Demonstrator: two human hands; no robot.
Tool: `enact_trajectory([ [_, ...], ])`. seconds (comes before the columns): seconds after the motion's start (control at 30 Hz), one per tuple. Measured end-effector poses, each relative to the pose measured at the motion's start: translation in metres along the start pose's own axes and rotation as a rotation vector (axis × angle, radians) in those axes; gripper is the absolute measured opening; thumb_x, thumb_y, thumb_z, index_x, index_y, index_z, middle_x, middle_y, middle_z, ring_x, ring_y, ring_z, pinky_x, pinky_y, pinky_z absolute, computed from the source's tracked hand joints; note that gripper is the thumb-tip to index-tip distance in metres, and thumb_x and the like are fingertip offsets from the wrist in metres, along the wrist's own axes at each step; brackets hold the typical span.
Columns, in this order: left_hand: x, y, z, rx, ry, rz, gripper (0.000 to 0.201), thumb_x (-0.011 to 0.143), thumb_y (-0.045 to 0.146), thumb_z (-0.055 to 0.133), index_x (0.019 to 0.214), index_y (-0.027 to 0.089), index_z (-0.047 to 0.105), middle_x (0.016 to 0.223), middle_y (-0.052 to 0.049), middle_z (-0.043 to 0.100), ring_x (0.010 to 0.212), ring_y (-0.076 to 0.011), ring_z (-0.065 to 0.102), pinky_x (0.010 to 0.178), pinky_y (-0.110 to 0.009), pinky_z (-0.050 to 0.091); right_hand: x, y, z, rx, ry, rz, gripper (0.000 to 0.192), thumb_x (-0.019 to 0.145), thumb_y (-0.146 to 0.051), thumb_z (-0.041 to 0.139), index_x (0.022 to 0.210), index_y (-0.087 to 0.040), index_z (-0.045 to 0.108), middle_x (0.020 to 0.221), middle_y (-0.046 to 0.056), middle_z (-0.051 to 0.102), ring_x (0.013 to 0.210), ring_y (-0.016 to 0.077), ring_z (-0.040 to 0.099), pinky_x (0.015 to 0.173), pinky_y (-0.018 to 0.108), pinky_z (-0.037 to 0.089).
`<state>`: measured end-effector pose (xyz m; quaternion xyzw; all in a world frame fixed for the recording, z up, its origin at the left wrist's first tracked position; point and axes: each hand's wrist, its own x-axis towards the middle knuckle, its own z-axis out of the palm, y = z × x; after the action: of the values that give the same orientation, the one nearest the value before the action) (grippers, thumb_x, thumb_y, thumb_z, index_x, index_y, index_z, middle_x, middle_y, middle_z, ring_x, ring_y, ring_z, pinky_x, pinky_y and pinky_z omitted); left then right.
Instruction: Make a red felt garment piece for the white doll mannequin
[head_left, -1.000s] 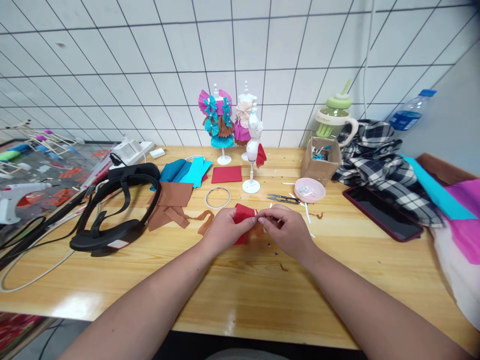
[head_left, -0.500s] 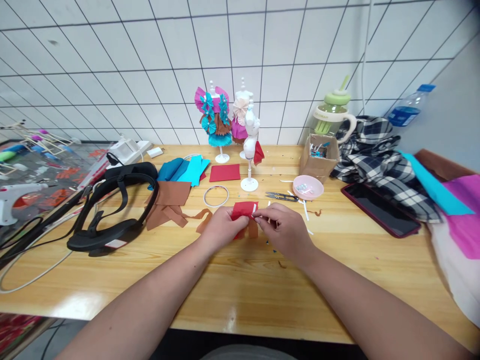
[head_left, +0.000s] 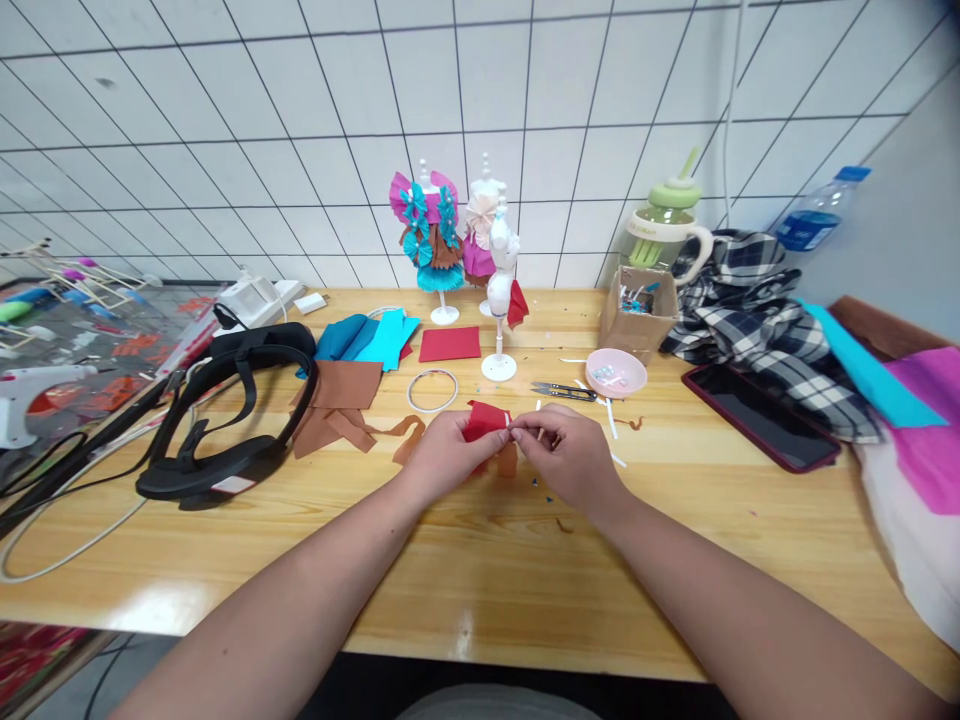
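1. Left hand [head_left: 442, 455]: its grip is closed on the left part of a small red paper piece [head_left: 484, 420], thumb on top.
2. Right hand [head_left: 574, 455]: fingertips pinch narrowly at the right edge of the red paper piece, where a thin pale strip shows; what the strip is cannot be told.
3. Red paper piece: matte, creased, roughly rectangular sheet, held just above the surface [head_left: 480, 570] between both hands. Its long axis runs left to right; the flat face tilts toward the camera. A brown paper scrap [head_left: 508, 460] hangs just below it.
4. Surface: glossy, pale wood with visible grain.
5. Near objects: a thin white ring [head_left: 433, 390], slender metal snips [head_left: 564, 391], a shallow pink round dish [head_left: 616, 372], and a white mannequin stand [head_left: 500, 290] bearing a red scrap.
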<state>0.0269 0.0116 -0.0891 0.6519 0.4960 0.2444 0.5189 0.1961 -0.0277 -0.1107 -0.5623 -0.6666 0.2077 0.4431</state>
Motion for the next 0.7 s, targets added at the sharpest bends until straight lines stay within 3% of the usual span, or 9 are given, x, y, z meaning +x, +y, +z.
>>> enact_trajectory([
  [0.23, -0.0001, 0.0011, 0.0007, 0.005, 0.002, -0.042, 0.032, 0.074, 0.047, 0.067, 0.078, 0.015, 0.07, 0.057, 0.001, 0.06, 0.051, -0.0123, 0.054, 0.05, -0.022, 0.041, 0.0006, 0.0011, 0.0003, 0.022, -0.004, 0.013, 0.014, 0.081, -0.021, 0.061, 0.085, -0.021, 0.074, 0.069, 0.0, 0.065, 0.055, 0.0113, 0.052, 0.054, 0.024, 0.044],
  [0.47, 0.0016, 0.001, 0.0, 0.013, 0.024, 0.041, 0.023, 0.074, 0.033, 0.063, 0.084, 0.014, 0.073, 0.078, -0.003, 0.072, 0.074, -0.0191, 0.064, 0.068, -0.027, 0.047, -0.0023, -0.0016, 0.0001, -0.016, -0.036, -0.056, 0.015, 0.084, -0.022, 0.06, 0.09, -0.024, 0.074, 0.074, 0.001, 0.066, 0.06, 0.0126, 0.056, 0.057, 0.025, 0.044],
  [0.57, 0.0014, 0.002, -0.0012, -0.041, -0.029, 0.002, 0.023, 0.076, 0.032, 0.059, 0.084, 0.014, 0.072, 0.075, -0.004, 0.073, 0.072, -0.0208, 0.066, 0.069, -0.029, 0.048, -0.0035, -0.0027, 0.0005, -0.067, -0.054, -0.098, 0.017, 0.087, -0.023, 0.058, 0.094, -0.024, 0.073, 0.077, 0.002, 0.067, 0.064, 0.0136, 0.058, 0.058, 0.026, 0.044],
  [0.7, 0.0014, 0.0038, -0.0031, -0.036, 0.004, 0.049, 0.023, 0.075, 0.034, 0.06, 0.08, 0.014, 0.071, 0.078, -0.003, 0.072, 0.075, -0.0196, 0.064, 0.071, -0.027, 0.047, -0.004, -0.0023, 0.0007, -0.084, -0.051, -0.113, 0.018, 0.087, -0.022, 0.058, 0.097, -0.024, 0.073, 0.08, 0.002, 0.067, 0.065, 0.014, 0.059, 0.059, 0.026, 0.044],
])
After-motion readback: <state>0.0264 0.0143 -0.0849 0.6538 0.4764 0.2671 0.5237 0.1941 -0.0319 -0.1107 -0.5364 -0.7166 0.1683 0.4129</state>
